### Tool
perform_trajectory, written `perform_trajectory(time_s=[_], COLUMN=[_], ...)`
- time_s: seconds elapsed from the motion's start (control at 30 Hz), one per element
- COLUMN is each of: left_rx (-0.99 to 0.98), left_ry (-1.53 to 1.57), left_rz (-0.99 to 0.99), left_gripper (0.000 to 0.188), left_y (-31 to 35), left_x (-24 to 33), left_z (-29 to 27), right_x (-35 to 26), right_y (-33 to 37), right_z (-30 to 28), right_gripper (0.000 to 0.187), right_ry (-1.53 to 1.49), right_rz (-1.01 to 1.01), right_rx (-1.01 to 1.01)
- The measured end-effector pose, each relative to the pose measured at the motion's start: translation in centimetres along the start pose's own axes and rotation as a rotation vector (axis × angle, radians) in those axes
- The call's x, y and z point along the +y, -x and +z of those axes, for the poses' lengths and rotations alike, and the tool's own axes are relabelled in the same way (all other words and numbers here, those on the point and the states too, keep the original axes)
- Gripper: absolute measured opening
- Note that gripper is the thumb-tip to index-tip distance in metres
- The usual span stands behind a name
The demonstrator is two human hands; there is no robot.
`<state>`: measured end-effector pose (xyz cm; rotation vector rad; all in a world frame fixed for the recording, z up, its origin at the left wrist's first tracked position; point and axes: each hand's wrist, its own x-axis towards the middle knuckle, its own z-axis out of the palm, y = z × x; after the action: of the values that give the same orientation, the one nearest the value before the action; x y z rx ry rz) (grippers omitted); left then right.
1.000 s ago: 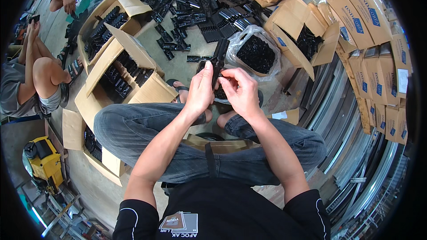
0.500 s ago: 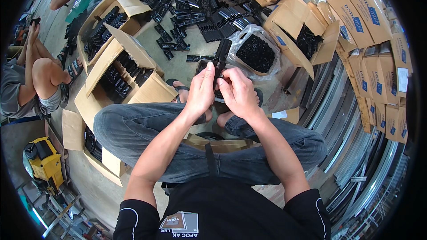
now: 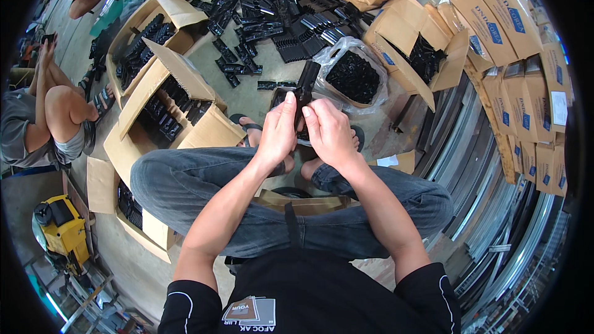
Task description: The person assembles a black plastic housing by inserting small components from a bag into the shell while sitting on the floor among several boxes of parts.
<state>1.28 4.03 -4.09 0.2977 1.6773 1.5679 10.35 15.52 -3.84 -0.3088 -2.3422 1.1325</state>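
A black slotted bar-shaped part (image 3: pixel 309 75) points up and away over my feet. Its lower end is gripped in my left hand (image 3: pixel 278 127), the thumb lying along its side. My right hand (image 3: pixel 332 131) is closed in a pinch against the part's lower right side. Whatever sits between those right fingertips is too small and hidden to make out. Below and behind my hands, partly covered, stands a small dark container (image 3: pixel 281 94) with black pieces in it. A similar black part (image 3: pixel 267 85) lies on the floor just beyond my left hand.
A large pile of black parts (image 3: pixel 260 15) spreads ahead. A clear bag of small black pieces (image 3: pixel 354 77) stands right of it. Open cartons (image 3: pixel 207 130) flank me, with long metal profiles (image 3: pixel 461 154) at right. Another person's knee (image 3: pixel 65 102) is at far left.
My right fingertips have closed in against the part's side, hiding a small dark piece seen there before. The bar has tilted slightly, and the view has shifted a little.
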Motion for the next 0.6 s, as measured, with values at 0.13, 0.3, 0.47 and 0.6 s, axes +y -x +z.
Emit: perform_trajectory(time_s=[0.13,0.3,0.47,0.6], left_rx=[0.020,0.001,-0.022,-0.014], left_ry=[0.001,0.027,-0.001,0.098], left_rz=[-0.037,-0.053,-0.045,-0.064], left_gripper=[0.062,0.062,0.063,0.063], left_y=[0.3,0.1,-0.1,-0.2], left_x=[0.9,0.5,-0.3,0.3], left_z=[0.5,0.2,0.4,0.4], right_x=[-1.0,-0.3,-0.5,-0.8], right_y=[-0.2,0.0,-0.2,-0.4], right_z=[-0.6,0.1,-0.4,-0.5], right_gripper=[0.011,0.015,0.011,0.013], right_ry=[0.048,0.013,0.049,0.041], right_rz=[0.092,-0.011,0.042,-0.012], right_rx=[-0.062,0.009,-0.002,0.010])
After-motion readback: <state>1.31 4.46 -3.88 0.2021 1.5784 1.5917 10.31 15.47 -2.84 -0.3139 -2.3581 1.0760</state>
